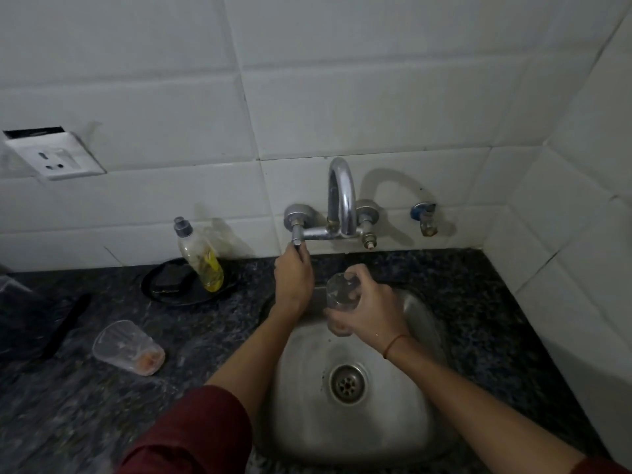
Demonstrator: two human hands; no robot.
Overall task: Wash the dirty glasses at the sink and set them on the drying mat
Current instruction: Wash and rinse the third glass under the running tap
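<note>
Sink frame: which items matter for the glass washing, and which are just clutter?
In the job: left hand gripping tap handle; right hand holding glass; dirty glass lying on counter; sink; soap bottle.
Lying about: wall socket; black dish; wall valve.

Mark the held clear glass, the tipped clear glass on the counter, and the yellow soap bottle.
Held clear glass point(337, 295): head view, side wall.
Tipped clear glass on the counter point(128, 347): head view, side wall.
Clear plastic bottle of yellow soap point(201, 263): head view, body.
</note>
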